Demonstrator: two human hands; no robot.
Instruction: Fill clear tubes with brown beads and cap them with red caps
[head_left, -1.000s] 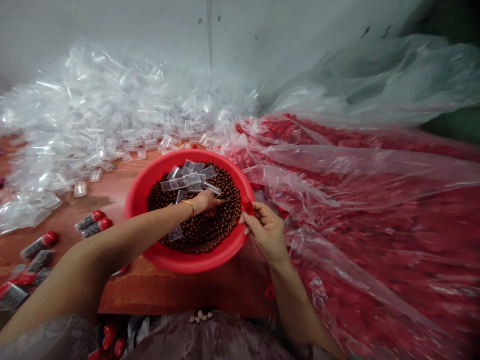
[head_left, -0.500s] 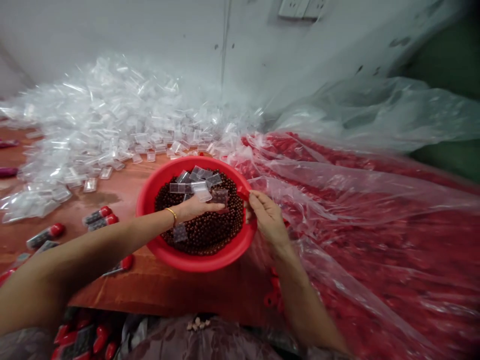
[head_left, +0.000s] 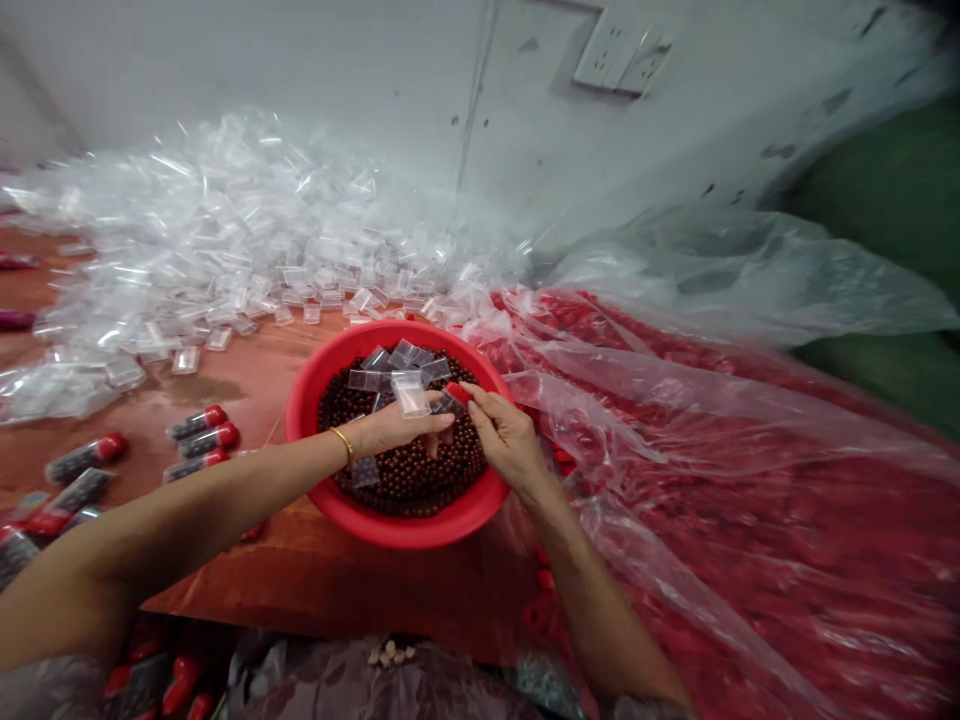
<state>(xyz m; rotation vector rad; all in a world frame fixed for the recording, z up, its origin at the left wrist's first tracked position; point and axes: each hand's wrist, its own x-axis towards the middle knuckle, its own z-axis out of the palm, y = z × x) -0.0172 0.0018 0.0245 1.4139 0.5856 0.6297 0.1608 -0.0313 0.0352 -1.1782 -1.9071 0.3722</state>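
Note:
A red basin [head_left: 306, 400] full of small dark brown beads [head_left: 420, 480] stands on the table. Over the beads, my left hand [head_left: 401, 425] closes on a small clear plastic container [head_left: 448, 404], whose inside looks dark. Another clear container [head_left: 410, 394] rests against the back of that hand. My right hand [head_left: 506, 435] pinches a red cap [head_left: 459, 393] at the mouth of the held container. Whether the cap is seated cannot be made out. Several clear containers [head_left: 375, 380] lie on the beads at the basin's far side.
Clear containers [head_left: 225, 230] form a big heap at the back left. Filled red-capped containers [head_left: 202, 440] lie left of the basin. A large transparent bag of red caps [head_left: 750, 500] spreads along the right. Behind are a wall and a socket plate [head_left: 622, 50].
My right hand has brought the red cap left from the basin's rim to the container in my left hand. The view has shifted slightly.

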